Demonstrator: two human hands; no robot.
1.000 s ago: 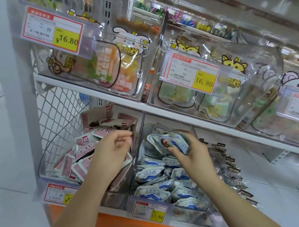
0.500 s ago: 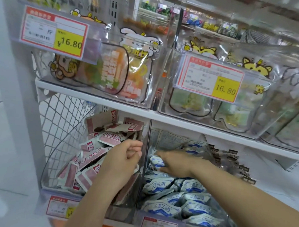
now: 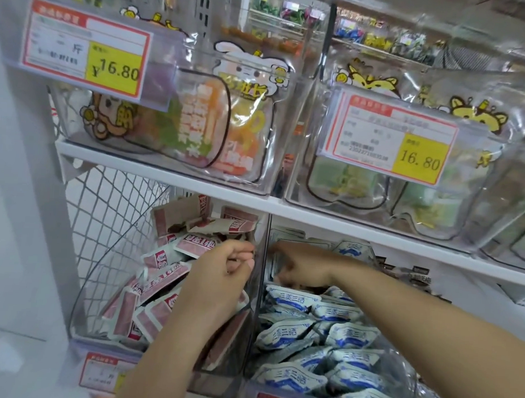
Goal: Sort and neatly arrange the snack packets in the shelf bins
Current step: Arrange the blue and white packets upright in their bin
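A white store shelf unit fills the view, with a pale wall and floor off its left side. Its upper shelf board [image 3: 166,169] carries two clear bins of cartoon-printed pouches, the left upper bin [image 3: 256,182] at the board's left end and the right upper bin [image 3: 360,210] just beside it. Each has a red-framed price label on its front, the left label [image 3: 87,46] and the right label [image 3: 390,138], both reading 16.80 on yellow. A white wire mesh panel [image 3: 110,210] closes the unit's left side below the board.

On the lower shelf two clear bins stand side by side, walls touching. The left lower bin [image 3: 93,321] holds a loose heap of pink-and-white snack packets [image 3: 161,284]; the right lower bin [image 3: 248,390] holds blue-and-white snack packets [image 3: 351,335] piled flat. Dark packets [image 3: 414,271] lie further right.

The left hand [image 3: 222,275] sits over the pink heap at that bin's right wall, fingers curled; whether they grip a packet cannot be told. The right hand [image 3: 303,266] reaches to the back left corner of the blue bin, its fingers blurred, grip unclear.
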